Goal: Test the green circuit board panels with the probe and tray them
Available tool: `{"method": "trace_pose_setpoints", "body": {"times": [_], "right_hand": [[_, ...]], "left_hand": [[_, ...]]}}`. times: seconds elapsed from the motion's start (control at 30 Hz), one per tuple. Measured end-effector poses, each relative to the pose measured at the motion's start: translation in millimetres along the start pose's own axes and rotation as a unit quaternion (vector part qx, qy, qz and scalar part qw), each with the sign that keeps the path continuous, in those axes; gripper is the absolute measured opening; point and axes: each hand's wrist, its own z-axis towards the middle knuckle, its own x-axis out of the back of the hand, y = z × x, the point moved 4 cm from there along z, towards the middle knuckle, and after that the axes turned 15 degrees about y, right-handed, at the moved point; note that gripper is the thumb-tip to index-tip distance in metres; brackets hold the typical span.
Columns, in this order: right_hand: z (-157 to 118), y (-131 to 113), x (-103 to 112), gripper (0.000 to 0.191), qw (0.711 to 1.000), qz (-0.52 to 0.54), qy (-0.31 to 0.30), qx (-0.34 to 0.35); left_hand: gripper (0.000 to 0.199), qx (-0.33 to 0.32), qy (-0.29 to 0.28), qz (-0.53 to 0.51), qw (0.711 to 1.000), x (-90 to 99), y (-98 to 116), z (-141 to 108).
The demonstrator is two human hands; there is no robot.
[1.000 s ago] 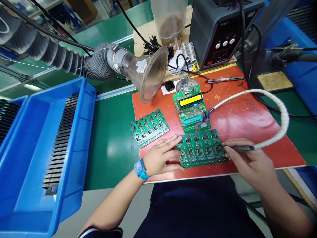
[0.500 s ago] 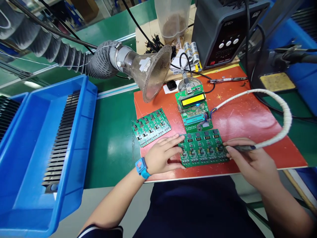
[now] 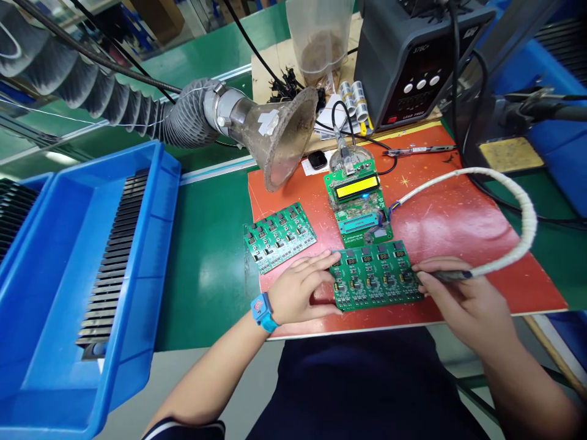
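Observation:
A green circuit board [image 3: 373, 278] with a row of small digit displays lies flat on the red mat in front of me. My left hand [image 3: 300, 290] grips its left end, fingers on the upper corner and thumb at the lower one. In my right hand [image 3: 472, 302] is a dark pen-like probe [image 3: 449, 275], pinched between thumb and fingers, its tip at the board's right end. Fingers hide the exact contact. A white wrapped cable [image 3: 527, 226] loops from the probe to a programmer board [image 3: 360, 201] with a lit yellow screen and a teal socket.
Left of the programmer lies a second circuit board [image 3: 280, 237]. A fume funnel [image 3: 288, 140] hangs above the red mat [image 3: 431, 214]. Blue bins [image 3: 132, 293] with black slotted racks stand at left. At the back are a soldering station [image 3: 417, 67], a pen [image 3: 422, 150] and a sponge [image 3: 511, 153].
Almost nothing differs. Both hands keep their places on the board and the probe; the view has shifted very slightly.

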Motion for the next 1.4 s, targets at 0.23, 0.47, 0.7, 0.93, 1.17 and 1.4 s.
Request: {"method": "trace_pose_setpoints", "body": {"times": [0.23,0.47,0.7,0.93,1.17,1.4], "right_hand": [[-1,3,0,0.012,1.000,-0.023,-0.003,0.010],[-1,3,-1,0.013,1.000,-0.022,0.001,0.005],[-2,4,-1,0.010,1.000,-0.005,-0.005,-0.002],[-2,1,-1,0.011,1.000,-0.003,0.003,-0.008],[0,-12,3,0.009,1.000,-0.001,0.015,-0.013],[-7,-21,-10,0.008,0.999,0.037,0.003,-0.019]], "left_hand": [[0.050,-0.009,-0.003,0.017,1.000,1.8,4,2],[0.046,-0.003,-0.010,0.017,1.000,1.0,3,2],[0.046,-0.017,0.003,0.025,1.000,0.7,3,3],[0.048,-0.017,-0.006,0.032,0.999,1.5,3,3],[0.046,-0.025,-0.001,0.030,0.999,1.1,3,4],[0.046,-0.027,-0.001,0.029,0.999,1.4,3,5]]}}
